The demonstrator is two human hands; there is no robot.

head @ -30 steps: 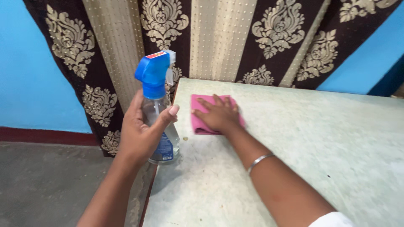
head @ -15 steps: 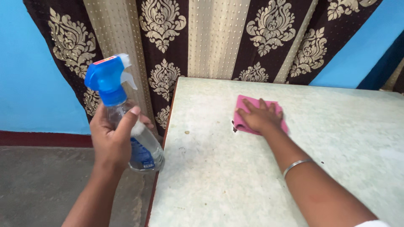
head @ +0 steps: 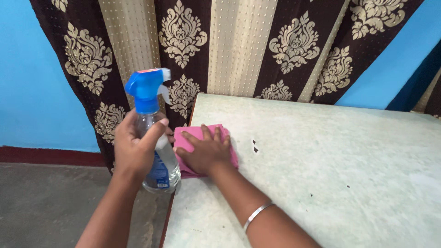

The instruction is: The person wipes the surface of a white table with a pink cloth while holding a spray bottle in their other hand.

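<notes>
A pale green marbled table (head: 349,156) fills the right and lower part of the frame, with a dark brown and beige curtain (head: 239,46) hanging above it. At the left centre, the left hand (head: 133,154) is wrapped around a clear spray bottle (head: 154,133) with a blue trigger head, held upright just beside the table edge. The right hand (head: 206,151) lies flat with its fingers spread on a pink cloth (head: 193,138) near the table's left edge, and small dark specks (head: 254,146) sit just right of the cloth.
</notes>
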